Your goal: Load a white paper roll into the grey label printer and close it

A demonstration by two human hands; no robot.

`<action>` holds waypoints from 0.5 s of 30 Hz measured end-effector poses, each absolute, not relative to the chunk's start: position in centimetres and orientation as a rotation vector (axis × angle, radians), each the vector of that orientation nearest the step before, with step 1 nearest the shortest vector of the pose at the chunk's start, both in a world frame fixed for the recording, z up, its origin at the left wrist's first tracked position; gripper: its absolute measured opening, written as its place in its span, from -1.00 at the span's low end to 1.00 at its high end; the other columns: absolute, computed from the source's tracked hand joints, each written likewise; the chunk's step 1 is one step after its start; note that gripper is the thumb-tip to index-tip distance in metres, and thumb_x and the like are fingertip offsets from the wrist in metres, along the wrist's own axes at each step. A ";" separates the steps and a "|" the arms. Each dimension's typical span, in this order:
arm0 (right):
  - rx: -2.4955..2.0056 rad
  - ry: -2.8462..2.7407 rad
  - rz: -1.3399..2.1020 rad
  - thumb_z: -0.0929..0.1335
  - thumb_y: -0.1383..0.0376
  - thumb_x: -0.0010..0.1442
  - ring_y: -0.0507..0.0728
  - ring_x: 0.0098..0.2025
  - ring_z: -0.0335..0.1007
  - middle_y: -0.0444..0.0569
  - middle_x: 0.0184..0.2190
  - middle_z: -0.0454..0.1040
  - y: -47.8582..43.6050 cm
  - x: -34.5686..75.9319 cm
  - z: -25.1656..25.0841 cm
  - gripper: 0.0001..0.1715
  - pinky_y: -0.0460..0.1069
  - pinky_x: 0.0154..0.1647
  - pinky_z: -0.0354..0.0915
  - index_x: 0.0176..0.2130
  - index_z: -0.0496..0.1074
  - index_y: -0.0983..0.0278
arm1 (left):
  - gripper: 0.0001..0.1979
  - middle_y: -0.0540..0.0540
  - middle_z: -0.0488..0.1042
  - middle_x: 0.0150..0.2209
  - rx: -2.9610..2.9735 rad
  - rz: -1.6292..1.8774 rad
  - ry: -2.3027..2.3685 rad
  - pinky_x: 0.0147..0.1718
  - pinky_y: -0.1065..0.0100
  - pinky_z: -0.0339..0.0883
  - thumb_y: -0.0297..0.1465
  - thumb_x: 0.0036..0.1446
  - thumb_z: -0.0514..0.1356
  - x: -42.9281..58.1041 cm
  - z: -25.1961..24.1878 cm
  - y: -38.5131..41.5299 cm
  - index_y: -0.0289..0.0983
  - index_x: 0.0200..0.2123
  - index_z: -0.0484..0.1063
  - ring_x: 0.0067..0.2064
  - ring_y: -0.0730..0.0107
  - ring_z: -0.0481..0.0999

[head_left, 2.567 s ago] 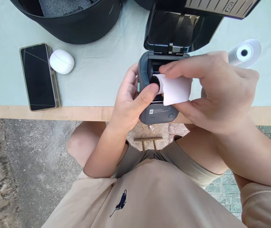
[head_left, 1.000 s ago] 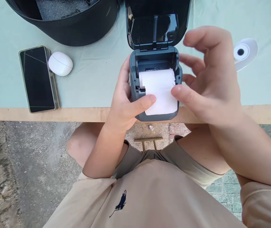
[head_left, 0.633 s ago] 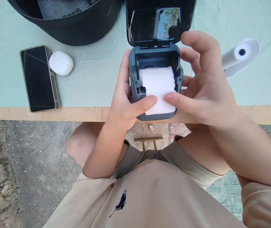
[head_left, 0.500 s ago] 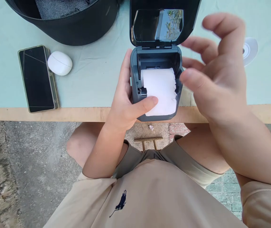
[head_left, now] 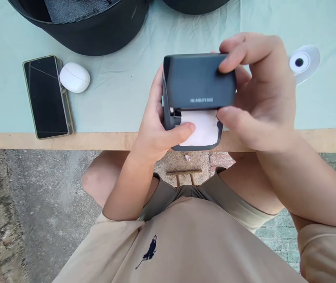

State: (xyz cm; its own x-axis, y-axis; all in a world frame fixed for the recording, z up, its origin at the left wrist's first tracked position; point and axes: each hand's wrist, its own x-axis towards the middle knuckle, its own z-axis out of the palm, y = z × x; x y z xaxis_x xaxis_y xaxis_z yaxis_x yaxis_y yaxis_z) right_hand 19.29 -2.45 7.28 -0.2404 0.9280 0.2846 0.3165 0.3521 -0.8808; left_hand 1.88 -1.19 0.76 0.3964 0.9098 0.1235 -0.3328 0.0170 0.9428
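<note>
My left hand grips a dark grey label printer from its left side, thumb resting on the white paper inside it. Above the paper the printer's lid, marked NIIMBOT, is swung most of the way down, and a gap at the front still shows the paper. My right hand pinches the lid's right side, fingers on top and thumb at its front corner. The printer is held at the table's front edge. Its rear part is hidden by the lid.
On the left of the cloth-covered table lie a phone and a white earbud case-like object. Behind stand an open black zip case and another black item. A white disc-shaped roll lies at right.
The printer's lid has swung from upright down over the paper. My right hand has moved left and closed on the lid; my left hand keeps its hold.
</note>
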 end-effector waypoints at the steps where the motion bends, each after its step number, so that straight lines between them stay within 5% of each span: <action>1: -1.086 -1.779 0.917 0.36 0.19 0.00 0.19 0.22 0.01 -0.02 -0.02 0.16 -2.4 19.4 7.1 -0.61 0.04 -0.08 0.42 -0.12 0.31 0.12 | -0.01 -0.18 0.28 0.12 1.176 1.094 0.620 0.00 0.06 0.39 -0.17 -0.23 0.33 1.9 0.6 -1.1 -0.11 0.22 -0.13 0.13 -0.01 0.37; 6: -1.023 -1.612 1.113 0.33 0.11 0.04 0.17 0.12 0.17 -0.06 0.06 0.15 -2.2 19.4 6.4 -0.57 0.01 -0.18 0.43 -0.06 0.29 0.08 | -0.04 -0.10 0.26 0.13 1.150 1.159 0.518 0.06 0.05 0.34 -0.14 -0.40 0.39 2.4 -0.5 -0.4 -0.02 0.11 0.03 0.16 -0.02 0.34; 10: -0.964 -1.536 1.342 0.38 0.13 0.05 -0.01 -0.26 0.30 -0.13 0.03 0.19 -2.4 19.2 6.1 -0.43 -0.04 -0.31 0.43 0.03 0.15 -0.01 | -0.22 -0.08 0.37 -0.02 1.046 1.176 0.475 -0.19 0.09 0.44 -0.04 -0.28 0.31 2.5 0.1 -0.6 0.04 0.06 0.10 0.00 0.06 0.46; 15: -0.965 -1.562 1.401 0.41 0.12 0.01 -0.03 -0.31 0.32 -0.11 0.01 0.24 -2.6 19.1 5.8 -0.32 -0.05 -0.38 0.41 0.05 0.06 -0.01 | -0.43 -0.08 0.42 -0.09 1.039 1.087 0.501 -0.23 0.09 0.40 -0.14 -0.04 0.22 2.2 0.8 -1.2 -0.04 0.06 0.16 0.07 0.00 0.40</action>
State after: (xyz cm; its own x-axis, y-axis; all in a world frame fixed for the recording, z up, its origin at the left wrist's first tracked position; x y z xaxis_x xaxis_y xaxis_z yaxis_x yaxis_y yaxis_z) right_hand 19.10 -2.62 5.80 -0.3810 0.9215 0.0758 0.0247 0.0921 -0.9954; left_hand 2.25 -1.20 0.85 0.4213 0.8961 0.1397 -0.4755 0.0870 0.8754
